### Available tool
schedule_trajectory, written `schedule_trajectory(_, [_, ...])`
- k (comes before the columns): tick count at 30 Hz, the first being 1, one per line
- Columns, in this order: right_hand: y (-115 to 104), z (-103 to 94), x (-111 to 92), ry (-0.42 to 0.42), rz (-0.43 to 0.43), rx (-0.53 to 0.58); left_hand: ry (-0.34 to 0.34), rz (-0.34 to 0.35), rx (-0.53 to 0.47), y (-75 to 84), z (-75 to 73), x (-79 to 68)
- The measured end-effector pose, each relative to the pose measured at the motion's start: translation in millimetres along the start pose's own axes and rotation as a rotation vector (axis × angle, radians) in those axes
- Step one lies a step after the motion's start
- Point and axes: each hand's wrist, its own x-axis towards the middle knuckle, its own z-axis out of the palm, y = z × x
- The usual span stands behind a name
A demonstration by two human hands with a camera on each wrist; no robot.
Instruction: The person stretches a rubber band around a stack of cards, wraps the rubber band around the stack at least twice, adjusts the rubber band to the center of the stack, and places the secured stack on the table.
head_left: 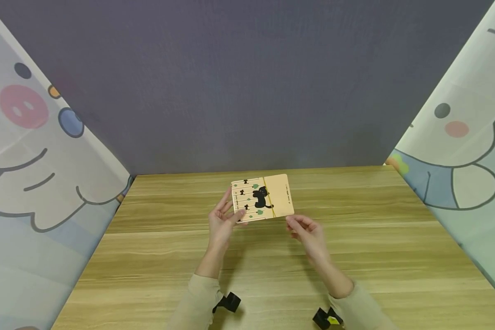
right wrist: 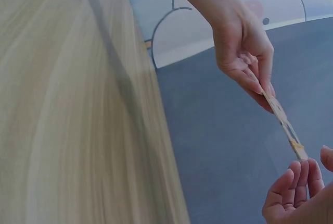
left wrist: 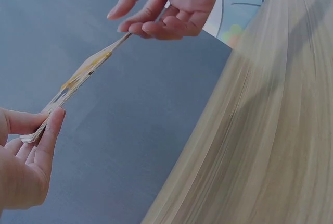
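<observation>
A small cream notebook (head_left: 253, 197) with a black cat, green leaves and thin stripes printed on its front is held up over the table. Round its middle runs a yellow elastic band (head_left: 269, 197). My left hand (head_left: 222, 224) grips the left end, thumb on the front and fingers behind. From the edge, in the left wrist view, the notebook (left wrist: 73, 86) looks thin and layered. My right hand (head_left: 309, 236) is at the lower right corner. In the right wrist view, fingertips of the right hand (right wrist: 296, 195) meet the notebook's far end, with the thumb standing apart.
Below the hands lies a wood-grain table (head_left: 148, 266). A dark grey panel (head_left: 247, 91) rises along its back edge. Cartoon-printed sheets (head_left: 57, 220) flank the table on both sides. A black device (head_left: 231, 302) sits at the left cuff and another (head_left: 322, 318) at the right.
</observation>
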Motion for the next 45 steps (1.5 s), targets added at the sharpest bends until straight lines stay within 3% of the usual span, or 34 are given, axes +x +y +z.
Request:
schedule_trajectory(3, [-12.9,8.0,-6.0,-0.048,0.044,-0.012,-0.003,0.0,-0.006,0.0,0.8,-0.5])
schedule_trajectory(6, [-42.9,23.4,-17.3,-0.08,0.074,-0.025,-0.004,-0.007,-0.014,-0.6,1.6,-1.1])
schedule_trajectory(10, [-82.1,44.7,-28.7,-0.035,0.166,-0.016,-0.005,-0.014,-0.018,-1.7,3.0,-1.7])
schedule_trajectory(13, [-93.8,52.1,-29.2,0.005,0.258,-0.003,-0.005,-0.016,-0.013,-2.6,4.4,-1.9])
schedule_trajectory(17, [-96.8,57.6,-27.8,0.037,0.304,0.009,-0.013,-0.009,-0.01,-3.8,6.0,-2.0])
schedule_trajectory(21, [-93.7,62.3,-27.6,0.045,0.29,0.02,-0.017,-0.001,-0.016,-4.4,6.9,-2.1])
schedule_trajectory(30, [-83.5,70.6,-28.1,-0.012,0.259,-0.008,-0.017,-0.014,-0.001,-4.5,8.1,-3.9])
schedule_trajectory(31, [-69.3,64.8,-22.9,-0.044,0.23,0.013,-0.019,-0.012,-0.004,-4.5,8.7,-4.1])
schedule_trajectory(37, [-73.4,65.1,-24.0,-0.05,0.26,0.026,-0.02,0.0,0.001,-4.1,9.8,-4.7])
schedule_trajectory(38, [-88.5,70.4,-29.6,-0.017,0.3,0.011,-0.022,-0.001,0.003,-3.9,9.2,-4.6])
schedule_trajectory(40, [-90.4,68.3,-30.2,0.0,0.31,0.036,-0.017,-0.009,0.003,-3.5,8.1,-4.5])
schedule_trajectory(45, [-89.3,63.2,-31.1,0.039,0.255,0.068,-0.003,-0.02,-0.003,-2.3,7.0,-4.1])
